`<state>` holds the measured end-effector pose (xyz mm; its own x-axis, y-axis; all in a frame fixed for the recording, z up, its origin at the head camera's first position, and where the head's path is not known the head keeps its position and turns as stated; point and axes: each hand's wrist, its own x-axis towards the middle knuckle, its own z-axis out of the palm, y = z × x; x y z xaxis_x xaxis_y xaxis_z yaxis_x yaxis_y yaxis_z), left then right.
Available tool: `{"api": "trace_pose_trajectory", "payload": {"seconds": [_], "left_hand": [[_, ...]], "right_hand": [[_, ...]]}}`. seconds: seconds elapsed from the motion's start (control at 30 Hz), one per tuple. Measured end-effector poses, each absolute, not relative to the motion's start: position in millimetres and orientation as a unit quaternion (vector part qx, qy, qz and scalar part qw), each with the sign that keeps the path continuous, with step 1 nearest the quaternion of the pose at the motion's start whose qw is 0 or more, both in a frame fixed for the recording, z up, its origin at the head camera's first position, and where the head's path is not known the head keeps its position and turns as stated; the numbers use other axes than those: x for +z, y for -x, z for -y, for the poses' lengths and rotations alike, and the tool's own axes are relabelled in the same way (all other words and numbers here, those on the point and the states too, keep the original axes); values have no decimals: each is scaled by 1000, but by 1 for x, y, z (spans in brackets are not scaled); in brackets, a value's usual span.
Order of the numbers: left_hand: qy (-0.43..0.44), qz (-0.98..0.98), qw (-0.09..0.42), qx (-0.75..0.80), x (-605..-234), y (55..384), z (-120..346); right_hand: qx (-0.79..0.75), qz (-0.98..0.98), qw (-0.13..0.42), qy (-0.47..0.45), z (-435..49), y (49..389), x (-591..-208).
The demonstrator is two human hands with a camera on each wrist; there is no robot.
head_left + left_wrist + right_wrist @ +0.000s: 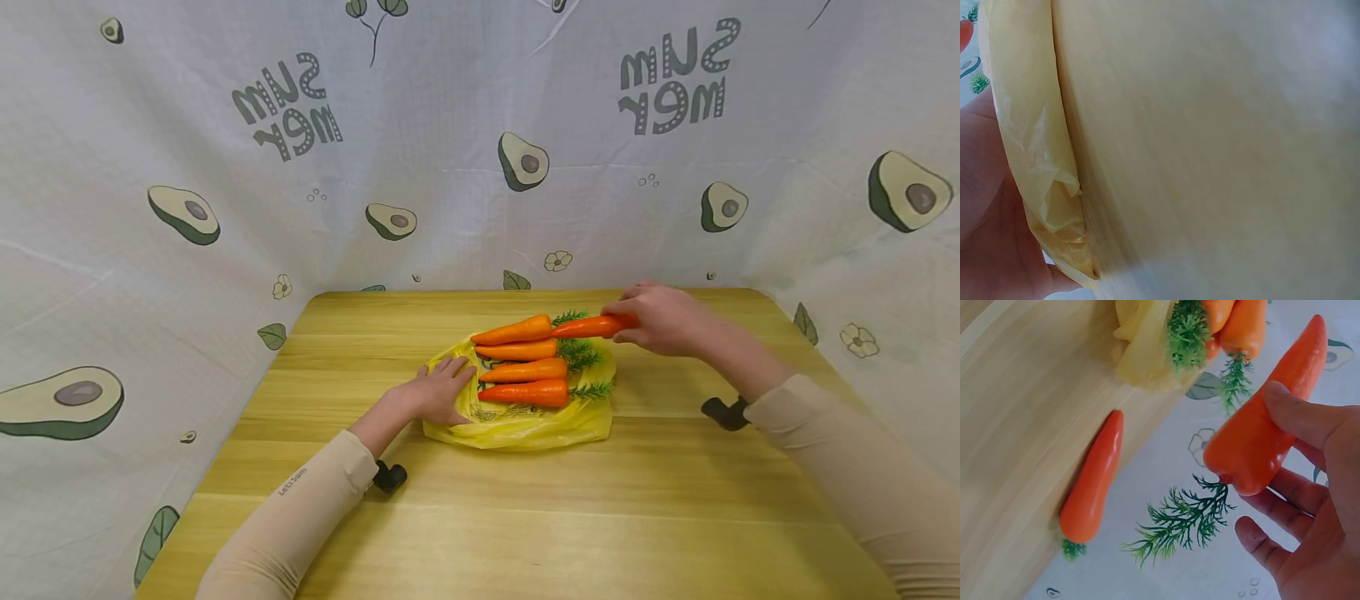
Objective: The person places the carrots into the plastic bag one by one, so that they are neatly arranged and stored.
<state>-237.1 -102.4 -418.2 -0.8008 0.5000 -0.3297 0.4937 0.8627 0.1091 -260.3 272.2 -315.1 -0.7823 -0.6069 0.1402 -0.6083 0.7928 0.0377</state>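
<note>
A yellow plastic bag [517,435] lies spread on the wooden table. Several orange toy carrots [525,371] rest on it side by side, their green tops toward the right. My left hand [437,393] lies on the bag's left edge with fingers spread; the left wrist view has the rolled yellow edge [1032,125] beside the palm. With thumb and fingers, my right hand [663,319] grips a red-orange toy carrot [1260,437] by its thick end, above the bag's far right corner. Its tip points left, and its green sprig [1182,519] hangs loose in the right wrist view.
Another red-orange carrot [1092,481] lies on the table apart from the bag in the right wrist view. The wooden table [525,517] extends around the bag. A white cloth [450,108] printed with avocados encloses it at the back and sides.
</note>
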Motion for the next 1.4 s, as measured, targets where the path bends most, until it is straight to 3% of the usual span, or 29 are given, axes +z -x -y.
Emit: {"api": "trace_pose_trajectory", "payload": {"seconds": [1.4], "left_hand": [[-265,-947,180,-5,-419,240,104]], "right_hand": [[-46,926,53,-370,-187,273,-348]]}}
